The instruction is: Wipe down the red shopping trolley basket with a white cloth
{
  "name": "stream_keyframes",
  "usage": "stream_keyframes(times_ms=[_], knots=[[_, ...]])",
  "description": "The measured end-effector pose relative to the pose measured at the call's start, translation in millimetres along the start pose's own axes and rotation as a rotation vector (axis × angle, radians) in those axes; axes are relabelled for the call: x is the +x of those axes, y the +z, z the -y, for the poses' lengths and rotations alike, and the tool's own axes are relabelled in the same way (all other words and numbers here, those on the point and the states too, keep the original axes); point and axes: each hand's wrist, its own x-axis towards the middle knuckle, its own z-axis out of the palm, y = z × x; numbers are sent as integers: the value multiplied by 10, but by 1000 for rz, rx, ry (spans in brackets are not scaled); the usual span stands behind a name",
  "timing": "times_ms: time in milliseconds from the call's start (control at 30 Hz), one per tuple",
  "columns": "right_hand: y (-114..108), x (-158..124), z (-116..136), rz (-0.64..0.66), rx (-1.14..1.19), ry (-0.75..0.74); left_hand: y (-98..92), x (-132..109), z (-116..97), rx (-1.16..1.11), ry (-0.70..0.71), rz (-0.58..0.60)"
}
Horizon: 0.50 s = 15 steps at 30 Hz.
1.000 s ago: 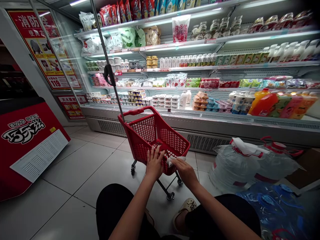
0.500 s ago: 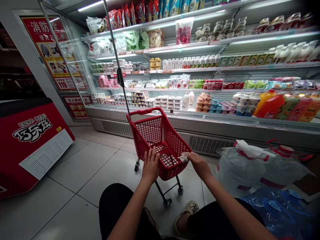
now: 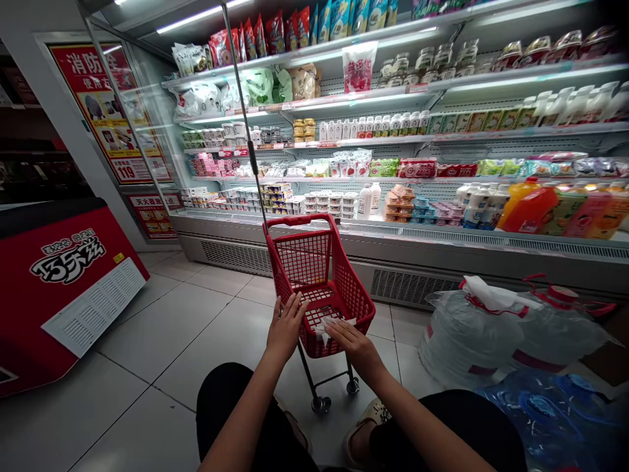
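A small red shopping cart [image 3: 352, 288] with a mesh basket and a thin pole stands before my knees. My left hand [image 3: 285, 328] rests at the basket's near left corner, its fingers stretched out and nothing in it. At the near rim my right hand [image 3: 354, 344] presses a crumpled white wipe [image 3: 322, 330] against the red plastic. Part of the wipe sticks out to either side of the fingers. The basket floor shows through its grid and holds no goods that I can see.
Behind the cart runs a lit refrigerated shelf [image 3: 314, 229] of dairy goods and drinks. To the right stand wrapped water jugs [image 3: 472, 334] and blue bottles [image 3: 545, 413]. A red freezer [image 3: 73, 288] is at the left, a fire-safety poster [image 3: 108, 118] behind it.
My right hand has moved left along the near rim with the wipe, from the right corner to the middle. The cart has turned slightly, and my left hand has shifted a little left.
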Motion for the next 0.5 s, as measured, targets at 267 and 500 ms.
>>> stream_keyframes(times_ms=[267, 500], knots=[[0, -2, -60, 3, -85, -18, 45, -294, -515, -33, 28, -86], [-305, -333, -576, 9, -159, 22, -41, -315, -313, 15, 99, -91]])
